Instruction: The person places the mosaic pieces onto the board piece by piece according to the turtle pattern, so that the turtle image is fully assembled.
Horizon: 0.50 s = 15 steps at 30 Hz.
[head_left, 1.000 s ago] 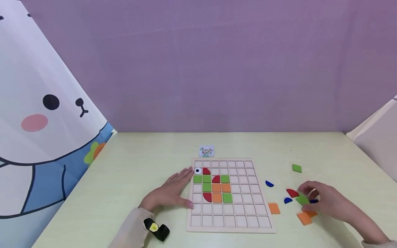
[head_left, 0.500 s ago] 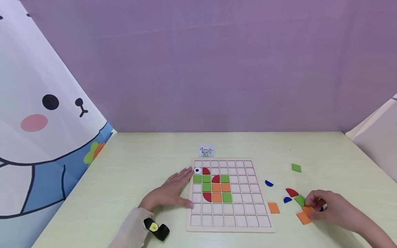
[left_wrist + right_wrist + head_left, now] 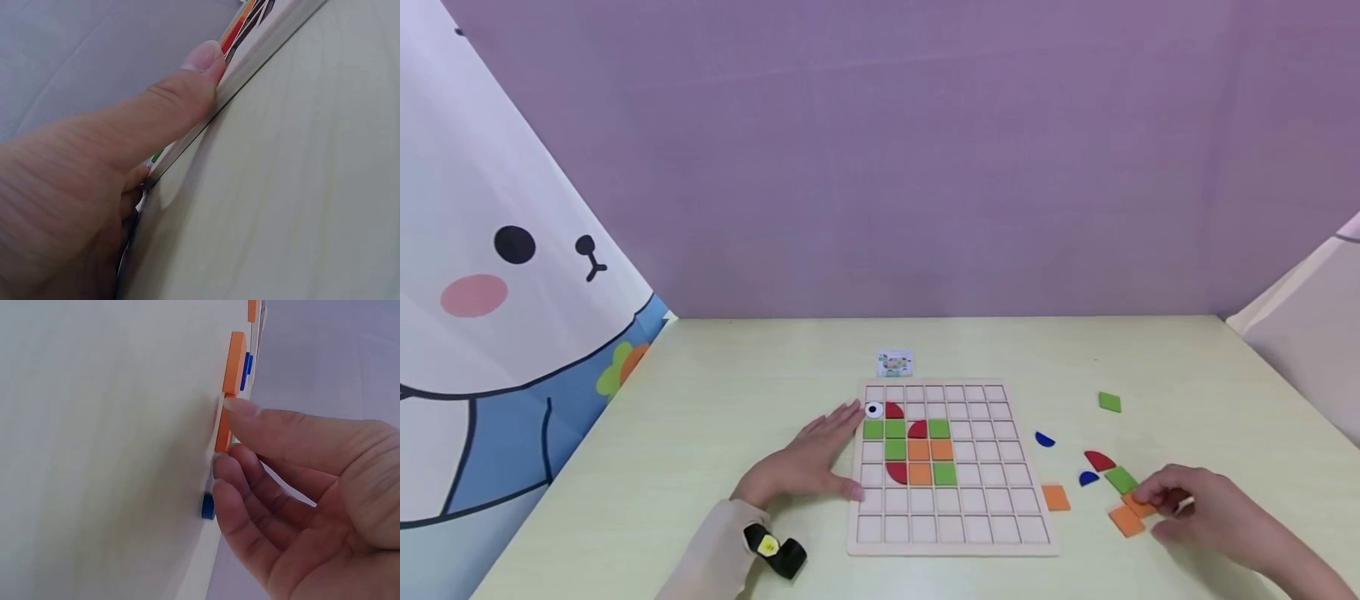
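My left hand (image 3: 805, 462) rests at the left edge of a wooden grid board (image 3: 951, 529), fingers spread straight; in the left wrist view the thumb (image 3: 203, 62) lies on the board's rim. Green and orange square tiles, red quarter-circles and a round eye piece (image 3: 873, 409) sit in the board's cells. On the right, my right hand (image 3: 1206, 504) has its fingers loosely bent at an orange tile (image 3: 1138, 505), with a gap showing between thumb and fingers. A second orange tile (image 3: 1126, 521) and a green tile (image 3: 1121, 479) adjoin it. A blue piece (image 3: 208, 506) lies beside the fingertips.
Between board and right hand lie a red quarter-circle (image 3: 1098, 459), two blue half-circles (image 3: 1045, 438) and another orange tile (image 3: 1056, 497). A loose green tile (image 3: 1109, 402) lies farther back. Behind the board is a small picture card (image 3: 895, 363), and a purple cloth (image 3: 940, 167) hangs behind the table.
My right hand has shifted from around the green tile slightly toward me, to the orange tiles. The left hand keeps its place on the board, and the board's pieces are unchanged.
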### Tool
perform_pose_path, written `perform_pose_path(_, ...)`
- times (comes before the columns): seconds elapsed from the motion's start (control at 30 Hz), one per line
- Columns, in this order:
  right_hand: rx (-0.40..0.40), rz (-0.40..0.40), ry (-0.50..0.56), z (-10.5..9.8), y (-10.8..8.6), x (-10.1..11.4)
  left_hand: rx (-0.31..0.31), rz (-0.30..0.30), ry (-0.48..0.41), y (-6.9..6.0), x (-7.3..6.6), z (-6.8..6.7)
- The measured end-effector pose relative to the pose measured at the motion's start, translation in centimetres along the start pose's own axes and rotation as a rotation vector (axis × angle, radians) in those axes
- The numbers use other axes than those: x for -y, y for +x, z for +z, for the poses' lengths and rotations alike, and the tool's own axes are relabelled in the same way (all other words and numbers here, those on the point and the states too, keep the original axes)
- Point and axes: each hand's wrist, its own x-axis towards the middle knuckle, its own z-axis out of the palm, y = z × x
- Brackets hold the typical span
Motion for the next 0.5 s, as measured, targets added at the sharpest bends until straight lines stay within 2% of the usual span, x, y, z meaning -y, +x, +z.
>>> perform_pose_path(0.07, -0.015, -0.015, 0.000, 0.2, 0.2, 0.1, 0.001, 0.000, 0.000, 0.0, 0.0, 0.0)
perform_pose_path(0.17, -0.009, 0.005, -0.024, 0.3, 0.7, 0.5, 0.002, 0.002, -0.001, 0.0, -0.1, -0.1)
perform_pose_path(0.37, 0.088, 0.141, -0.040, 0.3, 1.8, 1.4, -0.001, -0.006, 0.003, 0.0, 0.0, -0.1)
perform_pose_path(0.5, 0.108, 0.119, 0.011, 0.6, 1.8, 1.6, 0.003, 0.004, 0.007, 0.0, 0.1, 0.0)
